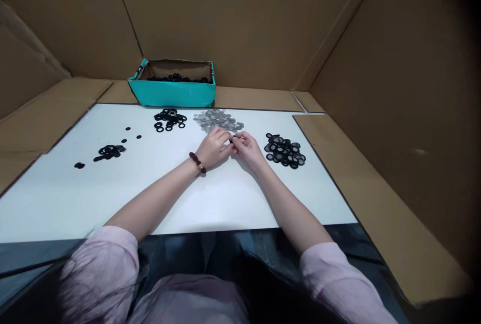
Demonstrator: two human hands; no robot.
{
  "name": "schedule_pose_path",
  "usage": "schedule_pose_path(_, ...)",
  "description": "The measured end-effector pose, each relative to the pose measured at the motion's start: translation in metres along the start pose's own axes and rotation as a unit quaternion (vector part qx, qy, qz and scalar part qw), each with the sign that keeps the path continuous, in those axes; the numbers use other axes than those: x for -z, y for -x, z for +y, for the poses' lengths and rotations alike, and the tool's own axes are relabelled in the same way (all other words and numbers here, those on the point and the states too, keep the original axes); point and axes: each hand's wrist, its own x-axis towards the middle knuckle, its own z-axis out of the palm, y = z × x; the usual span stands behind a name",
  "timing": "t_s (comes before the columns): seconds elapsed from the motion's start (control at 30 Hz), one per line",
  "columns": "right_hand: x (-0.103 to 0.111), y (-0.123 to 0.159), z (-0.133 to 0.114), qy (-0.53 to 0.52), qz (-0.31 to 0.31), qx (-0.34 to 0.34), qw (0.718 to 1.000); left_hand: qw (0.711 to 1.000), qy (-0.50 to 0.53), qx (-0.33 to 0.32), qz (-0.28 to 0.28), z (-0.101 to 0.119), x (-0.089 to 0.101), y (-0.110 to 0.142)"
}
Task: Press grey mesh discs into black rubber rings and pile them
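Pinching a small black piece [232, 139], the left hand [213, 146] and right hand [247, 148] meet in front of the blue box [175, 94]. Filled rings [286, 152] right of the box look done; loose rings [169, 119] and gray dots [218, 120] near it seem left.

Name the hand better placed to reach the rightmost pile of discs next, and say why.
Right, most likely. The right hand is nearer the rightmost pile of discs; the left hand would probably have to reach past the right one. Both hands meet at a small dark piece.
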Motion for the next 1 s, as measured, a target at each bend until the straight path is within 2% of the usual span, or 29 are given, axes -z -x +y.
schedule_pose_path(0.07,0.002,0.001,-0.007,-0.025,0.001,0.009,1.000,0.998,0.044,0.001,0.048,0.002,0.003,0.002)
schedule_pose_path(0.2,-0.003,0.001,-0.010,-0.073,0.015,0.005,0.997,0.985,0.097,0.052,0.135,0.007,0.004,0.003)
schedule_pose_path(0.27,-0.005,0.000,-0.009,-0.080,0.047,-0.019,0.996,0.978,0.093,0.106,0.153,0.002,0.004,0.000)
schedule_pose_path(0.33,-0.005,-0.001,-0.009,-0.074,0.099,-0.052,0.991,0.967,0.044,0.189,0.163,-0.009,0.005,-0.003)
schedule_pose_path(0.43,-0.004,-0.002,-0.011,-0.056,0.158,-0.088,0.982,0.937,-0.078,0.319,0.118,-0.032,0.007,-0.008)
schedule_pose_path(0.53,-0.006,-0.002,-0.013,-0.042,0.161,-0.092,0.982,0.918,-0.150,0.366,0.039,-0.046,0.005,-0.013)
schedule_pose_path(0.7,-0.008,0.000,-0.015,-0.032,0.161,-0.093,0.982,0.922,-0.197,0.332,-0.038,-0.045,-0.002,-0.019)
schedule_pose_path(1.0,-0.006,0.000,-0.014,-0.041,0.164,-0.102,0.980,0.929,-0.221,0.285,-0.084,-0.042,0.000,-0.022)
